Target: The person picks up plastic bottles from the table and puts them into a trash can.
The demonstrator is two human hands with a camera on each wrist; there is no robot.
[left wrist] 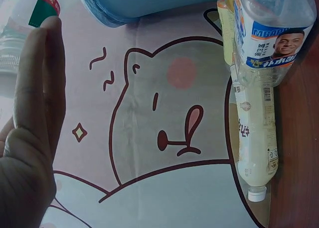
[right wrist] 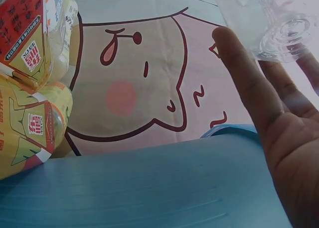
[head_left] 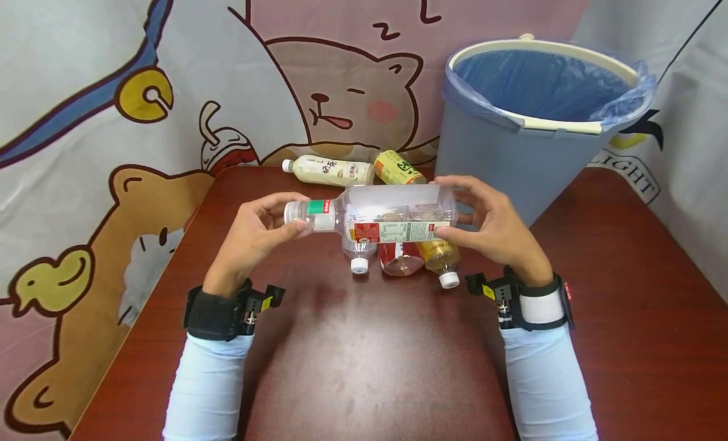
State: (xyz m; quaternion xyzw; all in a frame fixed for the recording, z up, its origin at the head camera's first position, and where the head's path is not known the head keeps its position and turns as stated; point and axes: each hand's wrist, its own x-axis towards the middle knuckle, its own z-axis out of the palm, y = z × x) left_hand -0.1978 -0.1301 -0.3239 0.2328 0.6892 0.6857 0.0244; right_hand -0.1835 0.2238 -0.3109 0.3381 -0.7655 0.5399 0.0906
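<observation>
A clear plastic bottle (head_left: 398,207) with a white cap and a printed label lies sideways between both hands, raised over the table. My left hand (head_left: 256,229) pinches its cap end between thumb and fingers. At the other end, my right hand (head_left: 495,223) grips the base, thumb in front and fingers behind. In the left wrist view the green and red band on its neck (left wrist: 45,9) shows beside the fingertips. The right wrist view catches the bottle's clear base (right wrist: 289,34) at the fingers. Partly hidden behind it are a red-labelled bottle (head_left: 400,261) and a yellow-labelled bottle (head_left: 442,261).
A grey-blue bin (head_left: 495,157) with a blue liner stands at the back right of the brown table (head_left: 364,365). A cream-coloured bottle (head_left: 330,170) and a yellow can (head_left: 398,168) lie along the back. Another clear bottle (head_left: 359,254) points its white cap forward.
</observation>
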